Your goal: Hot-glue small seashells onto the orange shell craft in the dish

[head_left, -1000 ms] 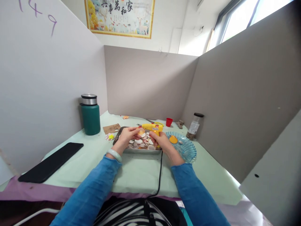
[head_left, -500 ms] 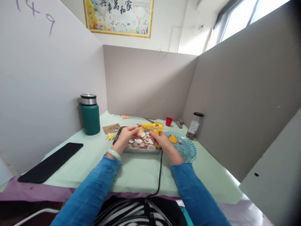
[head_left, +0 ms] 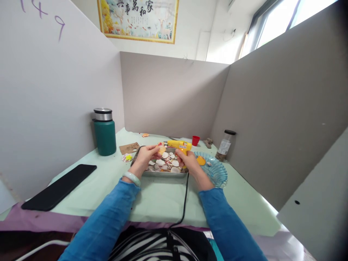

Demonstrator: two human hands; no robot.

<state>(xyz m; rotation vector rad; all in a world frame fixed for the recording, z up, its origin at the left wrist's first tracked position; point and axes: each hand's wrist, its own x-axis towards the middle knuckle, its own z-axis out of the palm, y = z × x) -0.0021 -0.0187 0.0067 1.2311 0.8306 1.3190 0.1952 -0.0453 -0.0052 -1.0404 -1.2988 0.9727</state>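
Note:
My right hand is wrapped round the handle of a yellow glue gun, its nozzle pointing left. Between the fingertips of my left hand is a small orange seashell with a bit of red at its top. The nozzle tip is close to the shell; whether they touch I cannot tell. Under both hands lies a metal tray full of shells, many of them white. From the gun a black cord runs down over the table's front edge.
Right of the tray is a blue scalloped plate holding an orange shell. Behind stand a red cup and a black-lidded jar. On the left are a green bottle, a brown card and a black mat. Grey partitions enclose the table.
The glue gun in my right hand has shifted slightly right and up, its nozzle drawing back from the front of the shell. More of the orange shell in my left hand now shows.

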